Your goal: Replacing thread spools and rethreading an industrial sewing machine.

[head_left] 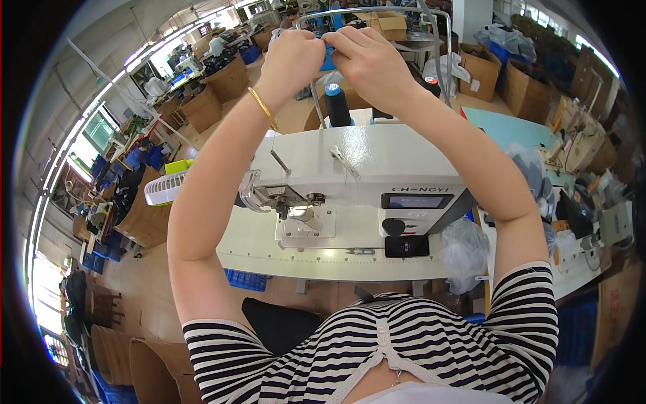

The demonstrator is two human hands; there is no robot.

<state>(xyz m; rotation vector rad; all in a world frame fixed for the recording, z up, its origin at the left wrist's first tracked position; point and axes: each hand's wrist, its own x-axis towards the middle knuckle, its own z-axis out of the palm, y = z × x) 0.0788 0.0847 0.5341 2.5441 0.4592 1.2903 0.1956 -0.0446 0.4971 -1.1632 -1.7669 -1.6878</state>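
Observation:
Both of my arms reach up and forward over a white sewing machine (309,151). My left hand (293,59) and my right hand (371,67) meet near the thread stand's metal frame (377,10), fingertips pinched close together. Whatever lies between the fingers is too small to make out. Below the hands stands a black thread cone (338,108) with a blue top. A second dark thread cone (431,87) shows partly behind my right forearm. The machine's needle area (296,209) is lit.
On the white sewing table (323,266) lie thread snips (360,252) and a dark phone (407,246). A clear plastic bag (465,252) sits at the right. A white fan (165,188) is left of the machine. Cardboard boxes (202,110) and other machines stand around.

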